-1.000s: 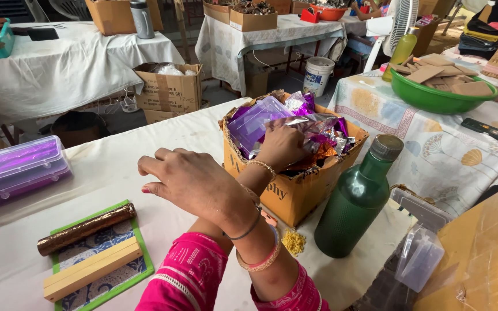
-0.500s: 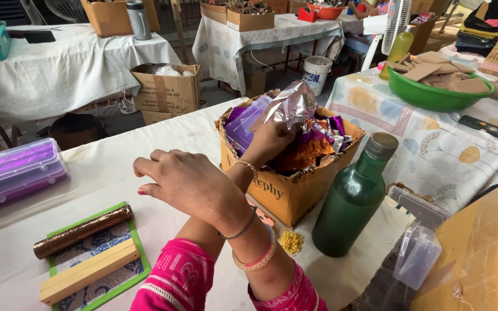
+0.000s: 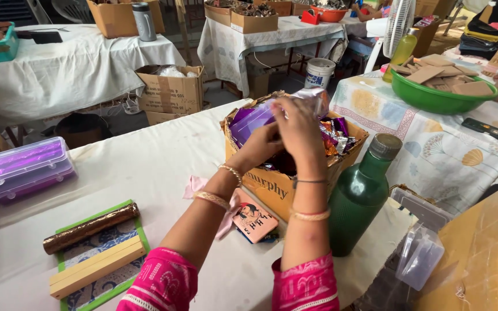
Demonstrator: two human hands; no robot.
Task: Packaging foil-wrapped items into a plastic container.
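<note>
Both my hands are raised over an open cardboard box (image 3: 272, 185) stuffed with shiny purple, silver and orange foil wrappers (image 3: 335, 135) and a purple plastic case (image 3: 249, 122). My right hand (image 3: 298, 124) grips a crinkled silver foil sheet (image 3: 311, 95) from behind. My left hand (image 3: 261, 145) sits just below it at the sheet's lower edge, fingers closed on it. Near the box's front lie a small pictured card (image 3: 253, 220) and a pink cloth (image 3: 194, 185).
A green bottle (image 3: 361, 201) stands right of the box, with clear plastic containers (image 3: 419, 259) beyond it. At the left, a brown foil roll (image 3: 87, 227) and wooden sticks (image 3: 96, 266) lie on a green-edged board. A clear case of purple foil (image 3: 24, 167) sits far left. A green bowl (image 3: 433, 99) holds cardboard pieces.
My left hand lifted a silver foil sheet out of the box. My right hand swung from above the table to the box and took hold of the sheet, uncovering the card and cloth.
</note>
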